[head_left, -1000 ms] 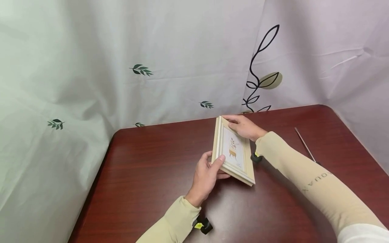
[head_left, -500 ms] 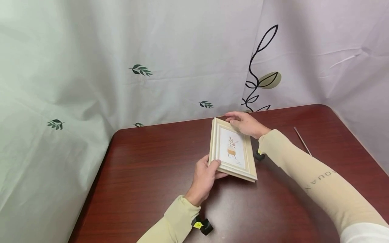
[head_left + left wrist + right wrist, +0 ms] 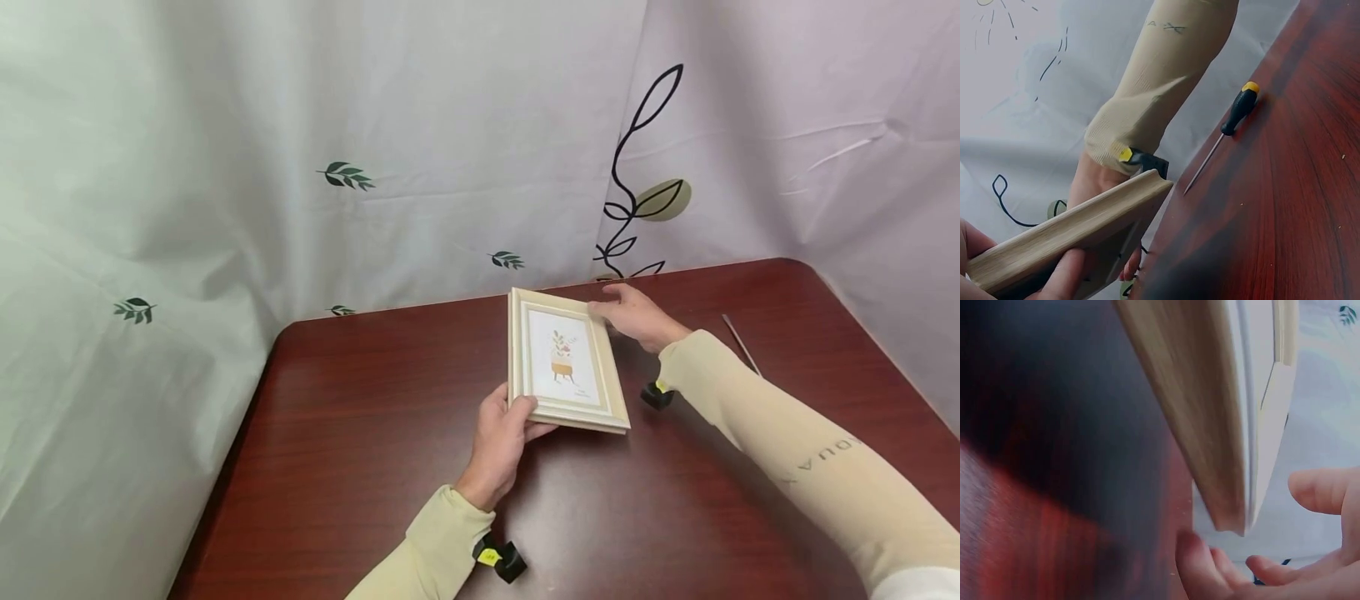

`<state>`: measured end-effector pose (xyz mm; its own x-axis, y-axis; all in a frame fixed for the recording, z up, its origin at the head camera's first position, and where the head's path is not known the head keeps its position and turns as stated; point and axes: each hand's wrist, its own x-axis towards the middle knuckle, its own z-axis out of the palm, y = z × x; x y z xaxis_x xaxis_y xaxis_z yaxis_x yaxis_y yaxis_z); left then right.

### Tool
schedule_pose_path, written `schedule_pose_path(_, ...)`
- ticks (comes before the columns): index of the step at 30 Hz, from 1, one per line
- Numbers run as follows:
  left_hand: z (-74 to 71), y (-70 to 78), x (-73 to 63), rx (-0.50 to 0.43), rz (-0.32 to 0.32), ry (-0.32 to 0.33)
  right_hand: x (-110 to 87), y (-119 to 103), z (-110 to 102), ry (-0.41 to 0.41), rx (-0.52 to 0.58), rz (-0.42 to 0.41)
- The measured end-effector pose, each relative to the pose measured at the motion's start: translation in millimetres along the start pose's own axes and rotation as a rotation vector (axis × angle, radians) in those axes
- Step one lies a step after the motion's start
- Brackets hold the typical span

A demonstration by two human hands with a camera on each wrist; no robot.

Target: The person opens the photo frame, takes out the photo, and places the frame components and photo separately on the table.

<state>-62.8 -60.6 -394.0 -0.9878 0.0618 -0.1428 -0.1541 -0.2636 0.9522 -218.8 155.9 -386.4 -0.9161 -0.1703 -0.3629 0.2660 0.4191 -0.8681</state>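
Right hand [image 3: 637, 319] shifted right | spread beside frame [image 3: 566, 360] | left hand [image 3: 498, 443] gripping it

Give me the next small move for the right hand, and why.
Probably close the right hand on the framed picture: it is spread open around one corner with a gap showing, so only the left hand appears to grip the frame above the table.
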Motion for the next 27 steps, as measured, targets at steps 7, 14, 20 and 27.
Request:
schedule_pose_path(7, 0.0, -2.0, 0.4, -0.022, -0.001, -0.003, -1.4, 10, -4, -0.122, 0.173, 0.067)
schedule_pose_path(14, 0.1, -5.0, 2.4, -0.037, -0.025, -0.002, -2.8, 15, -5, -0.146, 0.279, 0.034)
schedule_pose_path(20, -3.3, -7.5, 7.0, -0.054, -0.036, -0.004, -9.7, 16, 2, -0.192, 0.363, 0.0)
schedule_pose_path(27, -5.9, -11.3, 11.0, -0.047, -0.065, -0.013, -16.8, 18, 7, -0.231, 0.362, 0.024)
